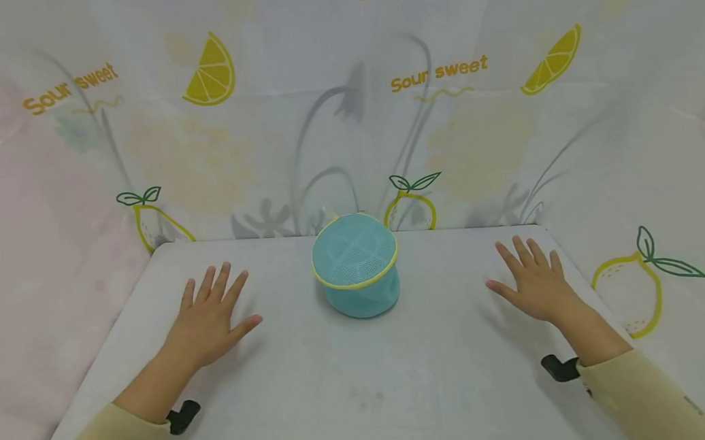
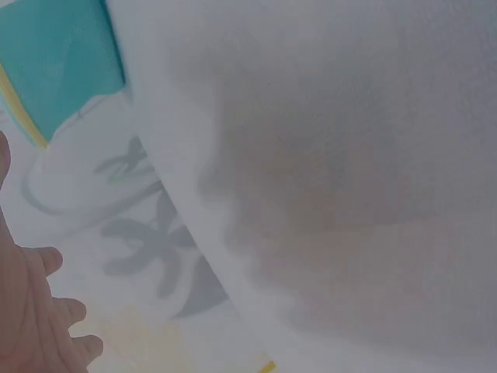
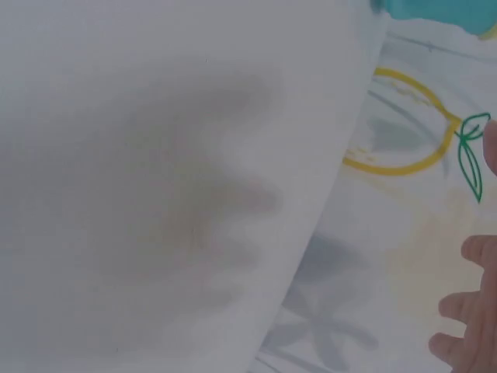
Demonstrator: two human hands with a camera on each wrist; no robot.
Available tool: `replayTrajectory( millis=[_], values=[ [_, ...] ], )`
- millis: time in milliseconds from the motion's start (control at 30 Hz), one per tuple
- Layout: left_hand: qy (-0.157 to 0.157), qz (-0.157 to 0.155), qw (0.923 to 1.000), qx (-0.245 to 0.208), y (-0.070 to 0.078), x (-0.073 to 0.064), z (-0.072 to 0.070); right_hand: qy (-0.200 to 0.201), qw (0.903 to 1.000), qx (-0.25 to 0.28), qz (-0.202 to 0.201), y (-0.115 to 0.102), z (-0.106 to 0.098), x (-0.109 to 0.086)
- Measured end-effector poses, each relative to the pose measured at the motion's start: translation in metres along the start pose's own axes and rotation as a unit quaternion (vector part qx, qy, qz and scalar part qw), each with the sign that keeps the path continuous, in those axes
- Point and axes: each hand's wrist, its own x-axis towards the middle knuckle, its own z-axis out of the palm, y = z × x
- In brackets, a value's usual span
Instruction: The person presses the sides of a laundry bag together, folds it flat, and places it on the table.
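A teal mesh laundry bag (image 1: 356,250), round with yellow piping along its top rim, stands near the far edge of the white table between the two hands. My left hand (image 1: 208,325) hovers over the table to its left, fingers spread and holding nothing. On the other side my right hand (image 1: 535,283) is also spread out over the table, apart from the bag. The left wrist view catches the bag's side (image 2: 62,62) at the upper left corner; in the right wrist view a bit of the bag (image 3: 446,12) shows at the top right.
The white table (image 1: 364,383) ends at a hanging cloth (image 1: 298,142) printed with lemons and the words "Sour sweet". More cloth hangs on the left and right sides. A black strap piece (image 1: 185,417) sticks out at the left cuff, another black piece (image 1: 561,368) at the right cuff.
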Motion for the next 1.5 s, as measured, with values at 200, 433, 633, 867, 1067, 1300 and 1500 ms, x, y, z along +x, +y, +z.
replayTrajectory(
  millis=[200,433,633,867,1067,1300,1500],
  values=[
    [0.011,0.006,0.9999,-0.008,0.002,0.004,0.008,0.001,0.9999,0.011,-0.007,-0.005,0.003,0.003],
    [0.012,0.008,0.9998,-0.013,0.006,0.009,0.013,0.011,0.9997,0.018,-0.015,-0.009,0.009,0.006],
    [0.013,0.006,0.9997,-0.019,0.013,0.011,0.013,0.020,0.9992,0.029,-0.018,-0.013,0.011,0.009],
    [0.011,0.004,0.9996,-0.026,0.022,0.016,0.012,0.041,0.9979,0.039,-0.030,-0.021,0.013,0.013],
    [0.018,0.008,0.9989,-0.042,0.030,0.020,0.011,0.058,0.9961,0.048,-0.045,-0.032,0.012,0.016],
    [0.032,0.011,0.9982,-0.050,0.035,0.027,0.014,0.066,0.9945,0.060,-0.055,-0.043,0.012,0.022],
    [0.039,0.017,0.9970,-0.065,0.039,0.033,0.017,0.074,0.9925,0.074,-0.063,-0.051,0.015,0.028]
  ],
)
